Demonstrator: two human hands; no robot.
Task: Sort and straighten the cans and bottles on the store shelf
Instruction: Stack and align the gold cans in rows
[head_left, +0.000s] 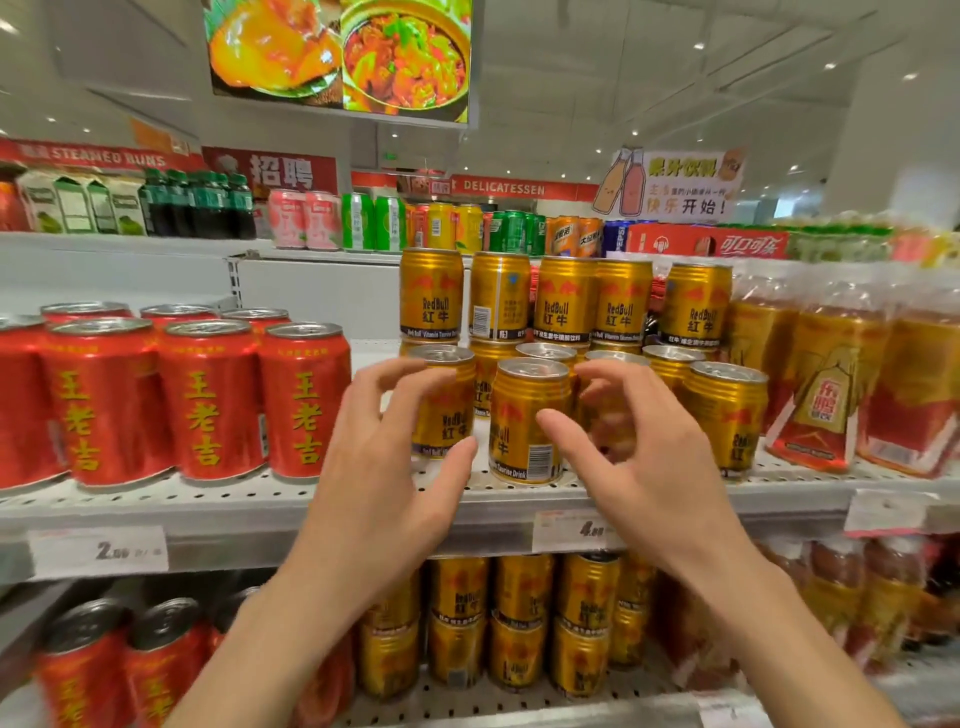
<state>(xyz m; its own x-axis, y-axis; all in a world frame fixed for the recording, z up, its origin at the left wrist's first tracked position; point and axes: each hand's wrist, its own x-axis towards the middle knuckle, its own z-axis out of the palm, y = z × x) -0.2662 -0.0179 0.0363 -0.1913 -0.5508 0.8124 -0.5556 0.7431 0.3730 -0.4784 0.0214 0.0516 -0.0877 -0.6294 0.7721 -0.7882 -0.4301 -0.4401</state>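
Gold Red Bull cans stand on the white perforated shelf (249, 499), some stacked two high at the back. One gold can (524, 410) stands at the shelf front with its barcode side outward. My left hand (384, 467) hovers in front of another gold can (452, 415), fingers spread and curved, touching nothing. To the right of the front can my right hand (639, 457) hovers with its thumb near the can's side and its fingers in front of a third can, gripping nothing. Red Wanglaoji cans (208, 400) fill the shelf's left part.
Shrink-wrapped bottle packs (831, 374) stand at the right. The shelf below carries more gold cans (519, 623) and red cans (104, 670). Price tags (98, 552) run along the shelf edge. The top shelf holds mixed cans and bottles (363, 223).
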